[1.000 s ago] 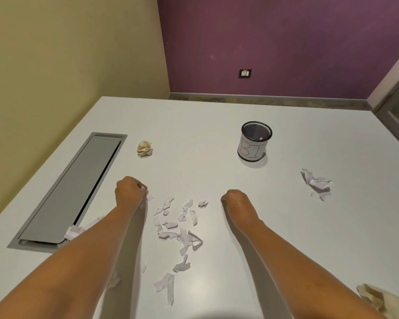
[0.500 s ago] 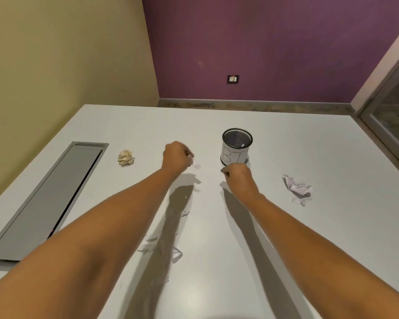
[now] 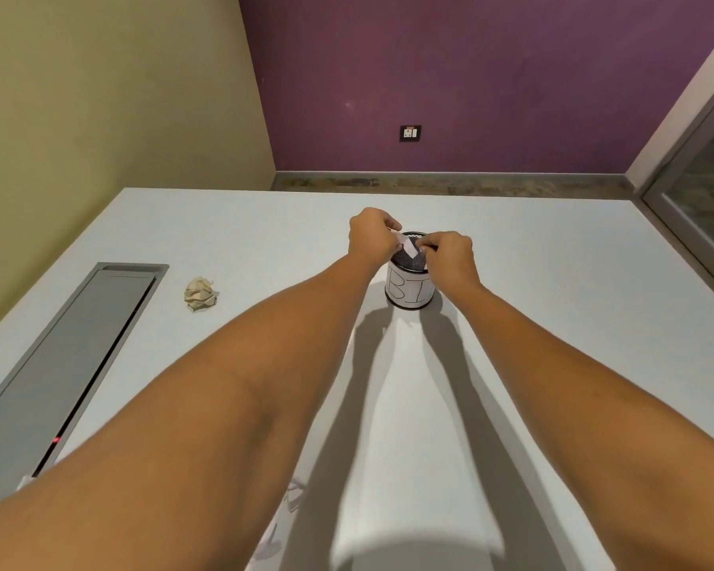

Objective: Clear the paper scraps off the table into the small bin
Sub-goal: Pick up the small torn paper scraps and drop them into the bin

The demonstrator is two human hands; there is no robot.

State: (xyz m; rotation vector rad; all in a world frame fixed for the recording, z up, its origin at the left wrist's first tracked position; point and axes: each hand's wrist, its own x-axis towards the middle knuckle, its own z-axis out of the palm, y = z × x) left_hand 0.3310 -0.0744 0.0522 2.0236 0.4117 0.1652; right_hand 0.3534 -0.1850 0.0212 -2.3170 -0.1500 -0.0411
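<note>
The small black mesh bin [image 3: 409, 288], wrapped in white paper with handwritten letters, stands on the white table [image 3: 553, 323]. Both my hands hover over its mouth. My left hand [image 3: 369, 236] is curled around white paper scraps, and one scrap [image 3: 409, 249] hangs from it above the opening. My right hand [image 3: 450, 253] is also curled, its fingertips at the bin's rim; what it holds is hidden. A crumpled beige paper ball [image 3: 201, 294] lies to the left. A few white scraps [image 3: 293, 494] show near the bottom between my forearms.
A long grey cable hatch [image 3: 79, 344] is set into the table at the left, with a small red light at its slot. Yellow and purple walls meet behind the table. A glass door frame [image 3: 697, 191] stands at the right.
Both hands moved forward from the scrap pile to above the bin, carrying scraps. The camera tilted up, so the scrap pile and the right-hand scraps left the view.
</note>
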